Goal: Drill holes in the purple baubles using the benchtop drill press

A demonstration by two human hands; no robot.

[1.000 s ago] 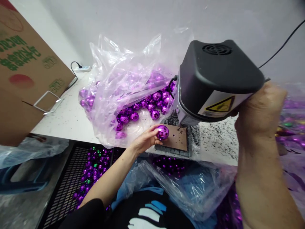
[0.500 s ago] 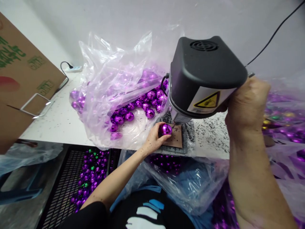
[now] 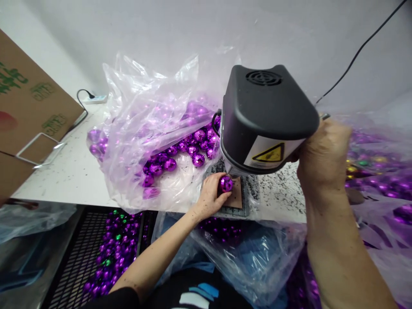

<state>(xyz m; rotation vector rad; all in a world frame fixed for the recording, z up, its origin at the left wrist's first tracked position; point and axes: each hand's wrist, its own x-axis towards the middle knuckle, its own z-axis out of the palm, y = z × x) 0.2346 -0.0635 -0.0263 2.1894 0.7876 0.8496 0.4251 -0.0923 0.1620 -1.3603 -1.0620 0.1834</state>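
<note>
A shiny purple faceted bauble [image 3: 226,184] is held between the thumb and fingers of my left hand [image 3: 210,195]. It sits over a brown board [image 3: 237,198] on the base of a small black drill press [image 3: 270,107], right under the machine's lower end. The fingers of my left hand hide the bauble's left side. At the right of the machine, my right hand [image 3: 328,150] is closed around its lever, with a short metal tip [image 3: 325,116] showing above the knuckles. Most of that lever is hidden by the hand.
A clear plastic bag [image 3: 128,150] of purple baubles lies left of the machine. Dark shavings [image 3: 280,189] cover the white table. A cardboard box [image 3: 35,116] stands at left, a black crate [image 3: 77,253] with purple and green baubles below. More bagged baubles [image 3: 380,184] are at right.
The whole view has shifted, so the scene sits lower and a little further left. The bauble shows different facets and lies slightly further right over the board. Both hands keep their hold.
</note>
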